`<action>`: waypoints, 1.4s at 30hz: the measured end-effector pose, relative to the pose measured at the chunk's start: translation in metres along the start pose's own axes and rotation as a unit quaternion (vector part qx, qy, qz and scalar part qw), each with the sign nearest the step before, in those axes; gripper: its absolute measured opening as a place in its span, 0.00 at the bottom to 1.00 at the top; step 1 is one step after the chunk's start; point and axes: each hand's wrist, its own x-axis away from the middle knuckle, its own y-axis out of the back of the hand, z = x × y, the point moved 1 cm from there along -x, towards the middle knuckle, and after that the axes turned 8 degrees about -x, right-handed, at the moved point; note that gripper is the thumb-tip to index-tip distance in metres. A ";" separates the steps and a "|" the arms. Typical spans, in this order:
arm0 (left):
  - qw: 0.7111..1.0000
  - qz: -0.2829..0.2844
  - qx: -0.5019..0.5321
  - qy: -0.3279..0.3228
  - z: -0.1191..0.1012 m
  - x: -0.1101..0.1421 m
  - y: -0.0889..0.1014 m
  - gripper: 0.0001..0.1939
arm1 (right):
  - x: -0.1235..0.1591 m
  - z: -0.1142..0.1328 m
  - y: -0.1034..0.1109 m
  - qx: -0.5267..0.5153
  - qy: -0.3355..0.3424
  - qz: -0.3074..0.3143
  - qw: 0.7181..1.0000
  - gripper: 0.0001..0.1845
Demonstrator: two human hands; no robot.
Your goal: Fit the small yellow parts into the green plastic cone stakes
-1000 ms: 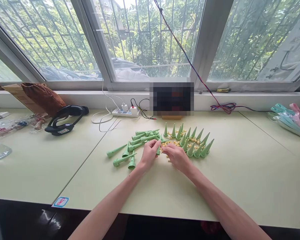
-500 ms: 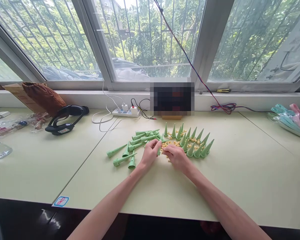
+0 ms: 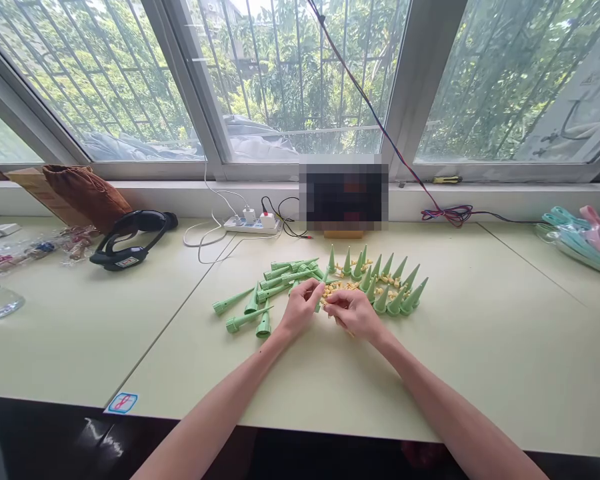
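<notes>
My left hand (image 3: 299,308) is closed around a green cone spike (image 3: 321,296), tip up. My right hand (image 3: 354,313) pinches something small at the cone's side; a small yellow piece shows by its fingers. Just beyond my hands lies a scatter of small yellow parts (image 3: 341,287). Several green cones (image 3: 393,285) stand upright in rows to the right of it. A pile of long green spikes (image 3: 281,275) lies to the left, some on their sides.
The pale green table (image 3: 480,360) runs under a window sill. A power strip (image 3: 253,224) with cables sits at the back, a black headset (image 3: 130,237) and brown bag (image 3: 86,192) at the left, and bagged pastel items (image 3: 583,241) at the far right.
My hands have stayed together at the same spot. The right hand has drawn slightly nearer and turned its fingers at the cone held by the left hand.
</notes>
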 end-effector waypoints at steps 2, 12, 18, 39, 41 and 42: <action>1.000 0.004 0.000 -0.002 0.000 0.000 0.000 0.17 | 0.000 0.001 0.002 -0.026 -0.027 0.018 0.999 0.13; 1.000 0.019 0.003 -0.009 0.000 0.001 0.000 0.18 | 0.001 0.009 0.006 -0.165 -0.141 0.053 0.975 0.16; 1.000 0.019 0.005 -0.017 0.000 0.000 -0.001 0.18 | -0.001 0.011 0.006 -0.245 -0.213 0.034 0.945 0.17; 0.999 0.016 0.031 -0.020 0.008 -0.004 -0.007 0.21 | 0.000 0.013 -0.003 -0.188 -0.134 -0.010 0.973 0.18; 0.999 0.009 0.022 -0.027 0.007 -0.004 -0.007 0.21 | 0.000 0.014 -0.005 -0.181 -0.124 -0.013 0.975 0.19; 0.999 0.006 0.020 -0.027 0.007 -0.003 -0.007 0.22 | 0.000 0.014 -0.006 -0.179 -0.119 -0.014 0.977 0.19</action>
